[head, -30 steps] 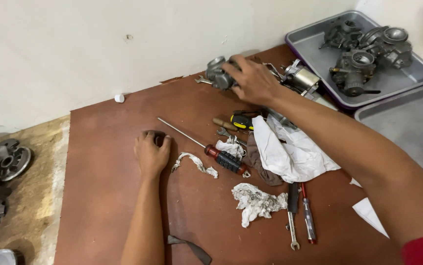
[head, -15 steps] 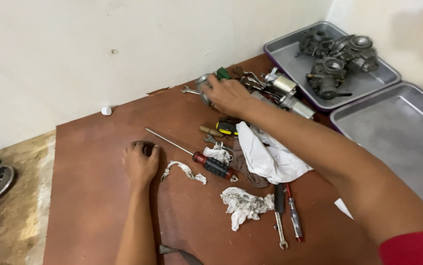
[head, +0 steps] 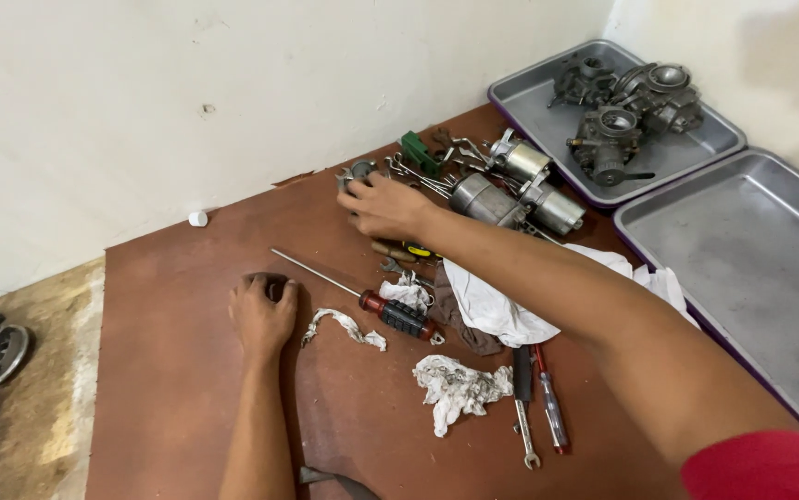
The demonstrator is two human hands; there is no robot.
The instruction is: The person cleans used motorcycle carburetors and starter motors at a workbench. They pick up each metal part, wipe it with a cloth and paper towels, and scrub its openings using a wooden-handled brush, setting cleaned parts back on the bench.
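No packages, labels, signs or screens are seen anywhere on the brown board, in the metal trays or on the pale wall behind them; nothing with a printed face is shown among the tools, rags and engine parts.

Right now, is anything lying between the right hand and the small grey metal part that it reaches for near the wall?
Nothing visible does. The right hand is already at the small grey metal part, its fingers at the part's near edge. The wrenches lie beside it, to the right.
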